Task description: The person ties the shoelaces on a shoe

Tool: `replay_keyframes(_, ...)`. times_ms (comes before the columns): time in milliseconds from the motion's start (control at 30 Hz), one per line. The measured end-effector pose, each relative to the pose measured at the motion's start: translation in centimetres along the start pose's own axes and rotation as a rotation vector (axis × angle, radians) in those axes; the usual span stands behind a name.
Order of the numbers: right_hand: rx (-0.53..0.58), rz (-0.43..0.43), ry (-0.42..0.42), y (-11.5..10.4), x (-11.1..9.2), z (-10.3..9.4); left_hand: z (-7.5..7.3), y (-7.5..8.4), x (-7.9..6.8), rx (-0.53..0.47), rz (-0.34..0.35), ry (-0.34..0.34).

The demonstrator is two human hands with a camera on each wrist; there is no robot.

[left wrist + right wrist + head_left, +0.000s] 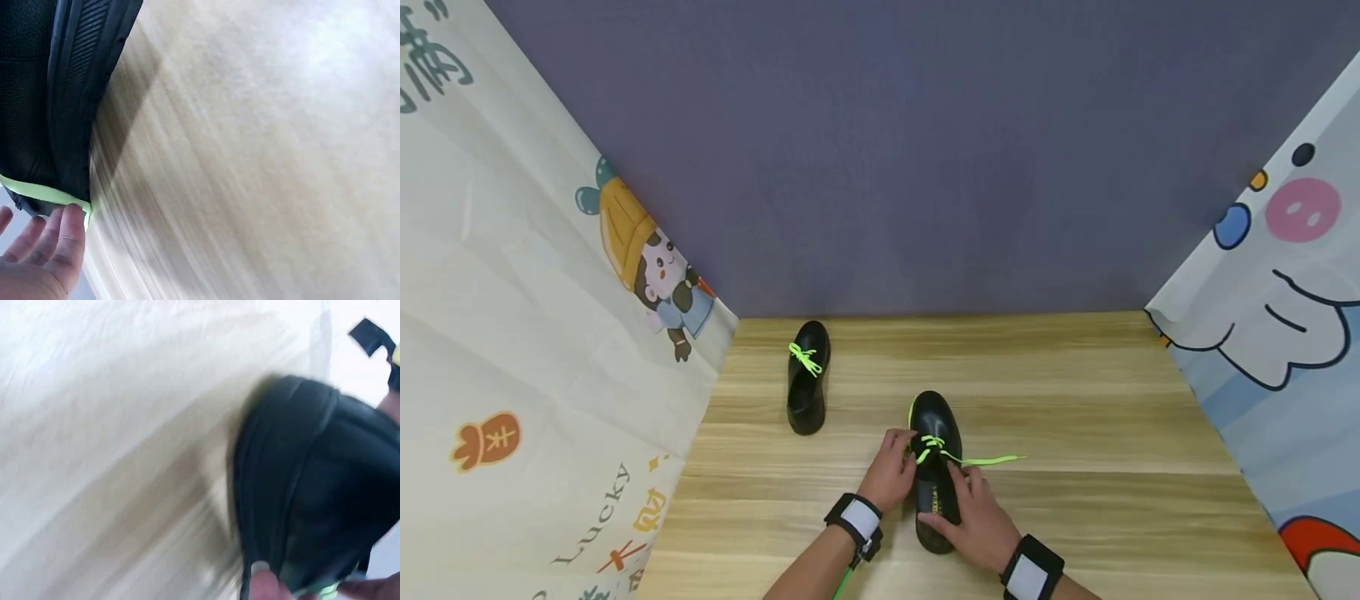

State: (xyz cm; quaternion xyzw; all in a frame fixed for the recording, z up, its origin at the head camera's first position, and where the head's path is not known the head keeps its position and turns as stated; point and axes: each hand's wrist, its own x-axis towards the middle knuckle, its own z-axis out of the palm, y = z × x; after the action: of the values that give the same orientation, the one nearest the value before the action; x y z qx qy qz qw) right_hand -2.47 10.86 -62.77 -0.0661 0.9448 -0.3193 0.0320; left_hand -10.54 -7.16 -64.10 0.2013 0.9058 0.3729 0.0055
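Glossy black leather lace-up shoe (934, 411) between left hand (889, 475) and right hand (981, 518).
Right hand grasps the shoe, thumb over its opening; neon-green flat lace (992, 461) trails past the right fingertips, above pale wood-grain surface (1075, 400). Left fingertips meet the lace at the opposite side; pinching or loose, cannot tell. Second black shoe (808, 412), lace tied, stands beyond left hand, to its left.

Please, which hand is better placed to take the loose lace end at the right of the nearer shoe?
Probably the right hand: it is at the right side of the nearer shoe, close to the loose lace end. The left hand is at the opposite side.
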Motion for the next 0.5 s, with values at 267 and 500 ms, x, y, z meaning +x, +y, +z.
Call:
replay_keyframes(267,-0.018,-0.14,0.159,2.3,3.2,-2.0,-0.2,0.0,0.0,-0.029,0.016,0.015)
replay_keyframes(500,0.033,-0.187,0.135,2.9,5.0,-2.1,0.1,-0.1,-0.2,-0.046,0.011,-0.036)
